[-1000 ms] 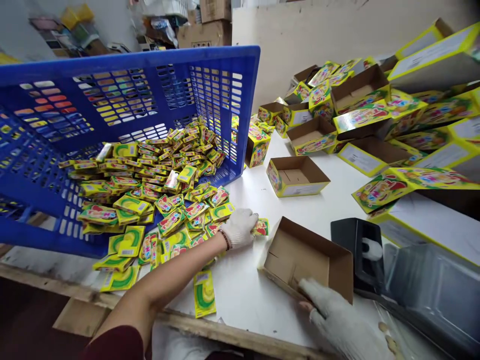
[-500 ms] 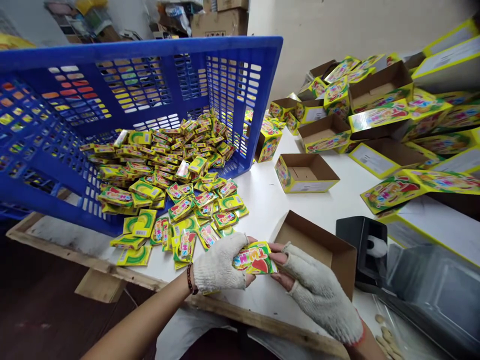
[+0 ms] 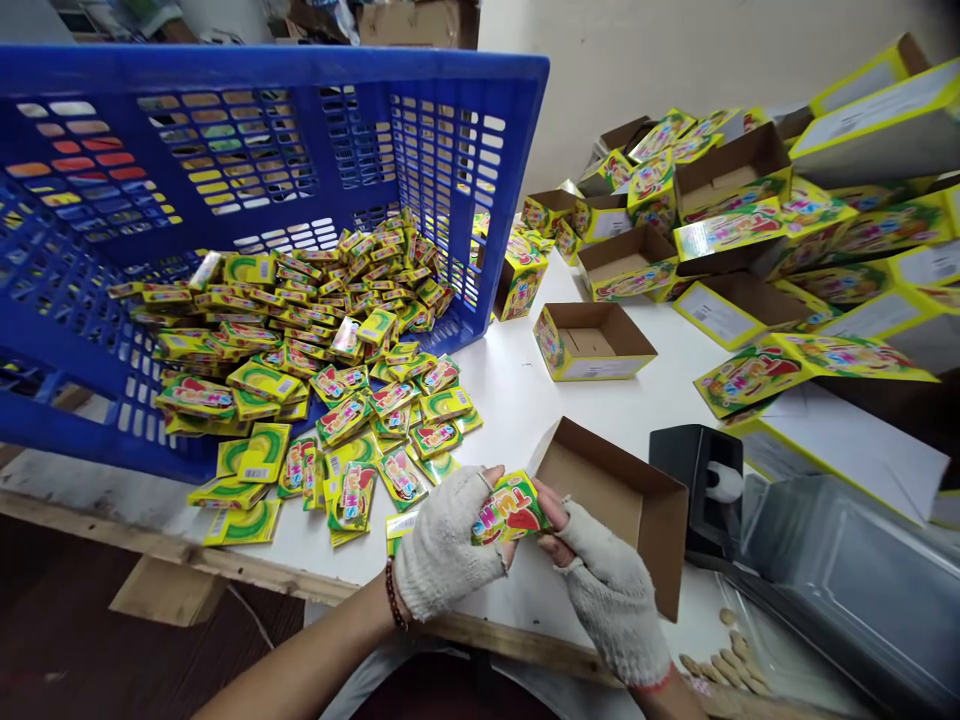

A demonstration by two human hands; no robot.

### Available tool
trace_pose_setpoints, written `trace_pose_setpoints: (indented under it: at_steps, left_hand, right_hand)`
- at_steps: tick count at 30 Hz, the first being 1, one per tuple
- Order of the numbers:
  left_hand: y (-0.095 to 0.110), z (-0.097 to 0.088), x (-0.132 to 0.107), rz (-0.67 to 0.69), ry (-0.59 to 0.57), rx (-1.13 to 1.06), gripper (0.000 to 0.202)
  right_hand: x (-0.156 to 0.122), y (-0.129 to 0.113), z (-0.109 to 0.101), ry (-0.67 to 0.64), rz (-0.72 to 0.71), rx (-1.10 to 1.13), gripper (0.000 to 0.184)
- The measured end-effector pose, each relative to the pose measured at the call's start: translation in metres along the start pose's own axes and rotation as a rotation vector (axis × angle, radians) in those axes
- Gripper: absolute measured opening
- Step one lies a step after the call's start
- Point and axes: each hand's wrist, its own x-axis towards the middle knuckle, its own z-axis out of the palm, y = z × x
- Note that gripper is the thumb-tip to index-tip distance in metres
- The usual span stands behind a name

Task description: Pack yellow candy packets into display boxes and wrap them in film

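Note:
A small yellow-green "Twins" packet (image 3: 512, 510) with a watermelon picture is held above the near table edge. My left hand (image 3: 450, 548), in a white fingerless knit glove, is closed around its left side. The fingers of my right hand (image 3: 611, 590), gloved the same way, pinch its right edge. Just beyond the right hand lies an open brown cardboard box (image 3: 585, 470), its near part hidden by that hand. Several matching packets (image 3: 352, 495) lie loose on the white table left of my hands, spilling from a larger heap (image 3: 300, 330).
A blue plastic crate (image 3: 300, 65) lies on its side at the left, mouth towards me. A small open box (image 3: 596, 345) stands mid-table. Stacked printed boxes (image 3: 727, 235) fill the back right. At right are a black tape dispenser (image 3: 675, 460) and a clear plastic container (image 3: 832, 560).
The packet has tilted, its right end turning downward in my fingers. My right hand has shifted a little lower and left. The whole view has swung slightly to the right.

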Motion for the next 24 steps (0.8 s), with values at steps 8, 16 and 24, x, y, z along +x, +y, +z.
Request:
trace_pose_setpoints:
  at_steps: [8, 16, 24]
  left_hand:
    - [0.016, 0.029, -0.022, -0.239, 0.087, -0.113, 0.063]
    - [0.016, 0.010, -0.009, -0.596, -0.260, -0.602, 0.061]
    - [0.029, 0.012, -0.003, -0.540, -0.212, -0.550, 0.015]
  right_hand:
    - [-0.014, -0.014, 0.025, 0.174, 0.286, 0.163, 0.029]
    - [0.005, -0.014, 0.000, 0.050, 0.578, 0.491, 0.034]
    - [-0.026, -0.010, 0.001, -0.110, 0.746, 0.504, 0.037]
